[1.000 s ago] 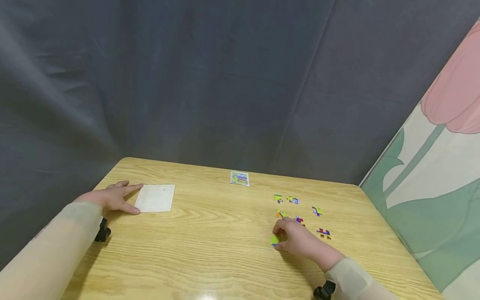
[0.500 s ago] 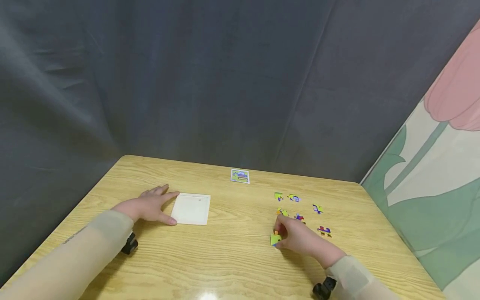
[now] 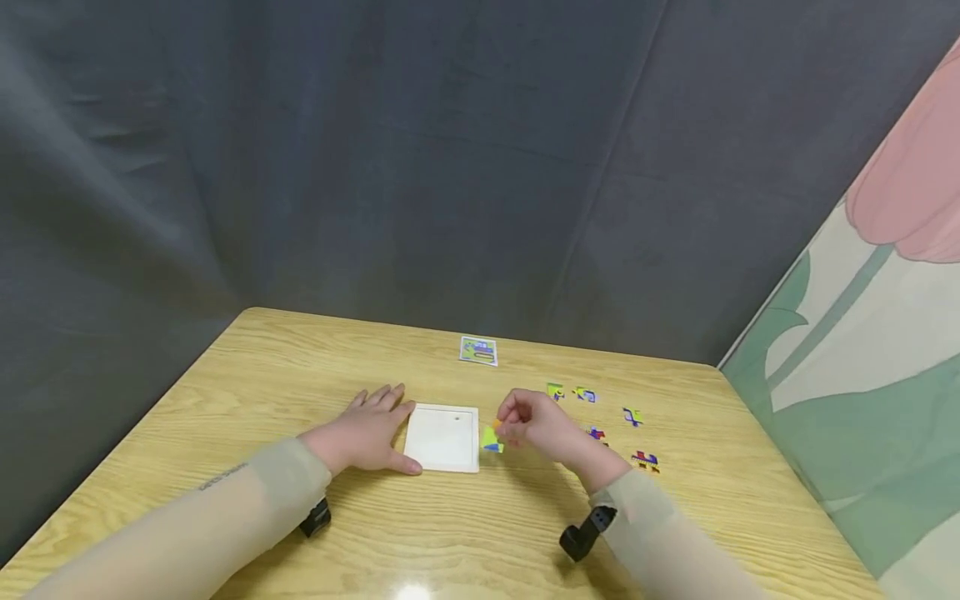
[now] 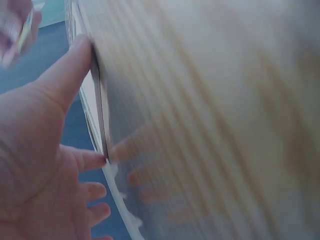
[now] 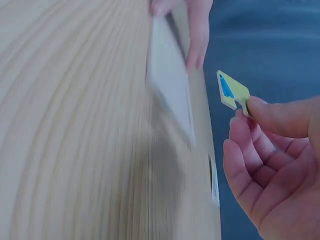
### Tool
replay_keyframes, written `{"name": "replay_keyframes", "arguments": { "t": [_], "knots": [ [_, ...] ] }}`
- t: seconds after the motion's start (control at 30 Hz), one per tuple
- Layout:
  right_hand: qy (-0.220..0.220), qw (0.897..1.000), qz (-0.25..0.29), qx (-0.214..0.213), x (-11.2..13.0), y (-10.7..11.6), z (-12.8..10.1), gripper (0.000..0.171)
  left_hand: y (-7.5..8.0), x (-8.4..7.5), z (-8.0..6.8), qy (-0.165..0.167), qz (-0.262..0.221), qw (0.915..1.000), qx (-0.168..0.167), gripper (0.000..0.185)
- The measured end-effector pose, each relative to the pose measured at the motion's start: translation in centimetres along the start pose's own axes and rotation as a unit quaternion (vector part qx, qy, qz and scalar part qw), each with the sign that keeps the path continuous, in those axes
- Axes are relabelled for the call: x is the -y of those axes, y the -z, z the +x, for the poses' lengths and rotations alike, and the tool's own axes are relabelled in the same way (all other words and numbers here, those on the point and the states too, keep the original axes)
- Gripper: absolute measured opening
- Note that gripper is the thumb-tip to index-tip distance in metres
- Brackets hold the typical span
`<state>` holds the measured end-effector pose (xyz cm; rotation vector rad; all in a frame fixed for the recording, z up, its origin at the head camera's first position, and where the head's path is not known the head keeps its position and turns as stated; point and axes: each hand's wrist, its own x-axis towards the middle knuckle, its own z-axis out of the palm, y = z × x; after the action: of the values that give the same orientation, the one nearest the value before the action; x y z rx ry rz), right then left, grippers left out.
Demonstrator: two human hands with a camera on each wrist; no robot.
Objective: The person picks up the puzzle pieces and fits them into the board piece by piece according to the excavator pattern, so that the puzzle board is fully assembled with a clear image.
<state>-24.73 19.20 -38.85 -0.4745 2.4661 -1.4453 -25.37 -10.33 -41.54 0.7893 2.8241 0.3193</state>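
Note:
My left hand (image 3: 366,435) lies at the left edge of a white square puzzle tray (image 3: 442,439), thumb and index finger spread along that side. In the left wrist view, the thumb (image 4: 70,70) and index fingertip touch the tray's edge. Between thumb and fingers, my right hand (image 3: 542,429) pinches a green jigsaw piece (image 5: 234,91) with a blue patch and a bit of orange. This piece is raised just right of the tray, close to its right rim. Part of it is hidden by the fingertips.
Several loose jigsaw pieces lie on the wooden table (image 3: 360,533) to the right, among them a red one (image 3: 645,460) and a green one (image 3: 555,391). A small picture card (image 3: 478,351) lies near the far edge. A dark curtain (image 3: 420,167) hangs behind.
The left hand has slid the tray rightward to the middle of the table. The right hand has lifted the green jigsaw piece and carried it left toward the tray.

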Motion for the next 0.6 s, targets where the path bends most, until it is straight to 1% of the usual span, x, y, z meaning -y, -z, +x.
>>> {"name": "replay_keyframes", "arguments": {
  "t": [0.07,0.2,0.27,0.43,0.5,0.6],
  "knots": [
    [-0.01,1.0,0.016,-0.002,0.7,-1.5,1.3,0.01,-0.2,-0.4,0.2,0.002,0.005,1.0,-0.004,0.108],
    [-0.011,1.0,0.011,0.012,1.4,-4.6,3.6,0.01,-0.4,-0.9,0.3,0.014,0.01,0.9998,-0.01,0.109],
    [-0.004,1.0,0.005,0.019,1.4,-5.8,4.4,0.01,-0.5,-1.1,0.3,0.019,0.007,0.9997,-0.011,0.108],
    [-0.002,0.999,-0.011,0.031,1.0,-7.9,4.7,0.012,-0.2,-1.3,0.0,0.006,-0.026,0.9997,-0.001,0.106],
    [-0.003,0.999,-0.019,0.031,0.9,-8.2,4.5,0.013,-0.1,-1.2,-0.1,0.001,-0.036,0.9993,0.009,0.106],
    [0.001,0.999,-0.033,0.025,0.8,-8.3,4.3,0.013,0.0,-0.6,-0.3,0.001,-0.038,0.999,0.022,0.102]
  ]
}}
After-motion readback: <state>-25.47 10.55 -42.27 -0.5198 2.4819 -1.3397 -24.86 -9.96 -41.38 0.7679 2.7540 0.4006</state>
